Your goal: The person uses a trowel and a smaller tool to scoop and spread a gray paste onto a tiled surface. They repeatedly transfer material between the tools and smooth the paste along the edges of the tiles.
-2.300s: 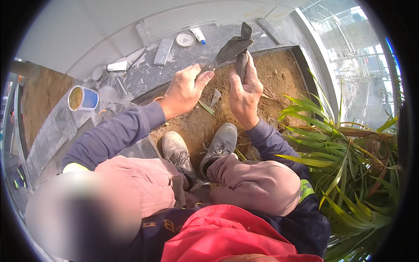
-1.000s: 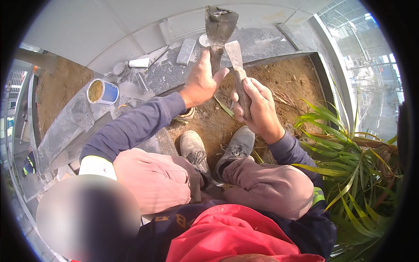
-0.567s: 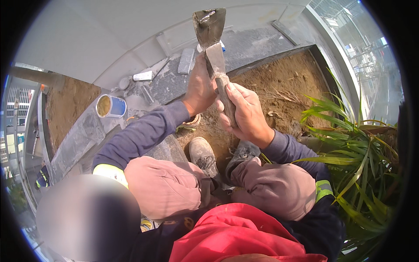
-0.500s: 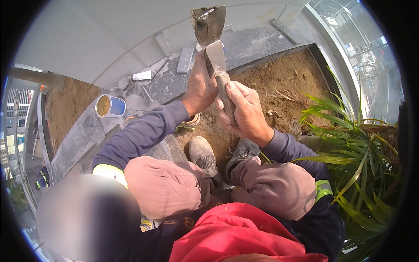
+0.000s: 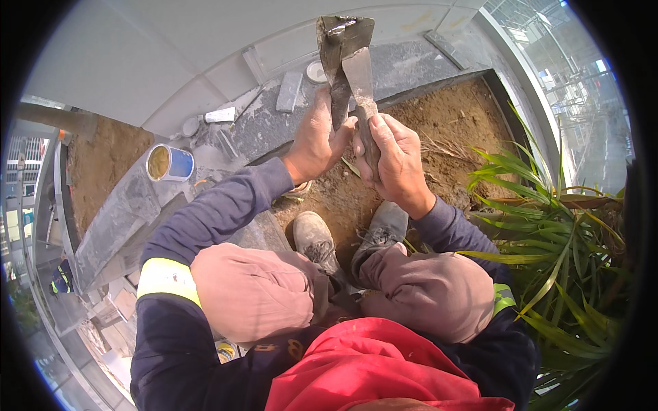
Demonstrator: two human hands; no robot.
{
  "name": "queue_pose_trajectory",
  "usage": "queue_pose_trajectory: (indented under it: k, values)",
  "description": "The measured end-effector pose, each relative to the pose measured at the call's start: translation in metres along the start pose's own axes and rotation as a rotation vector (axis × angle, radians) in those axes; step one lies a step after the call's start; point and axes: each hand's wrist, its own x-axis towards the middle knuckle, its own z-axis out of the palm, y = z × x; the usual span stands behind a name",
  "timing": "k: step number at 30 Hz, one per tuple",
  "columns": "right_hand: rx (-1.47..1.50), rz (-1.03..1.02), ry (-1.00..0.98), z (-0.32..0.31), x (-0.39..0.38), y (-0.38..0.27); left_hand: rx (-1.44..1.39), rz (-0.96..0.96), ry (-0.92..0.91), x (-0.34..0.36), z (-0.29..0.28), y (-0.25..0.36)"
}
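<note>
In front of me I hold two putty knives with their blades up and overlapping. My left hand (image 5: 314, 140) is closed around the wider putty knife (image 5: 332, 49), which has wet-looking grey material along its top edge. My right hand (image 5: 401, 157) grips the handle of the narrower putty knife (image 5: 358, 72), thumb on the near side. Its blade lies across the right part of the wider one. Both blades are smeared with grey. The wider knife's handle is mostly hidden by my left hand.
A blue-and-white can (image 5: 171, 164) stands open on the dusty grey ledge at left. Behind my hands are a grey block (image 5: 289, 92), a round white container (image 5: 317, 72) and a white tube (image 5: 221, 115). My boots (image 5: 315, 236) stand on soil; leafy plants (image 5: 562, 240) crowd the right.
Both hands and knives have shifted a little right. The narrower blade has moved up and right across the wider one. A blurred round shape at lower left is gone.
</note>
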Motion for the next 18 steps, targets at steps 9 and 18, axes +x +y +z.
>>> queue_pose_trajectory:
  k: [9,18]
  values:
    - [-0.122,0.018,-0.018,-0.001,-0.004,0.009,-0.045,0.002,0.046,0.002,0.001,-0.004]
    - [-0.123,-0.004,-0.031,0.007,0.002,-0.004,-0.038,-0.035,-0.009,-0.006,-0.001,-0.01]
